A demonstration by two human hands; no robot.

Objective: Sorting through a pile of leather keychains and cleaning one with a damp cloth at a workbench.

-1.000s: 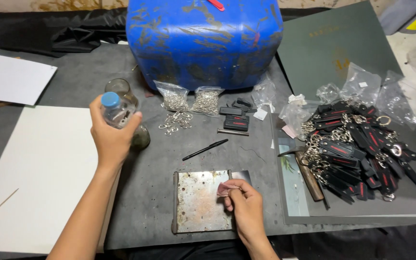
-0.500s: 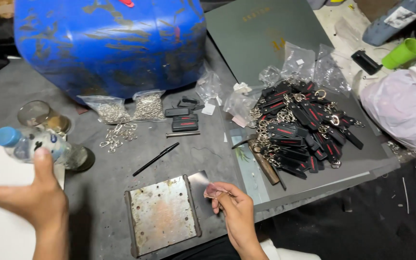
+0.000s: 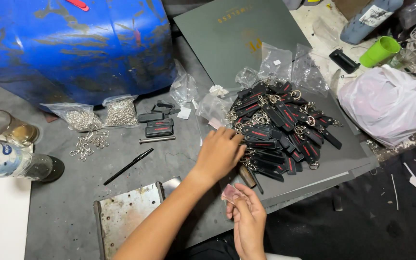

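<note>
Black key fobs with metal rings point(image 3: 285, 127) lie heaped at two o'clock on a grey board point(image 3: 246, 38). Left hand point(image 3: 220, 153), fingers curled, touches the heap's near edge. Right hand point(image 3: 247, 216) pinches a small pink piece point(image 3: 230, 193) at six o'clock. Clear bags of metal clasps point(image 3: 99, 114) sit at ten o'clock under a blue drum point(image 3: 73, 43); a plastic bottle point(image 3: 10, 161) lies at nine.

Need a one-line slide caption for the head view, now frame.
Left hand reaches into a pile of black key fobs; right hand holds a small pink piece beside a worn metal plate.
</note>
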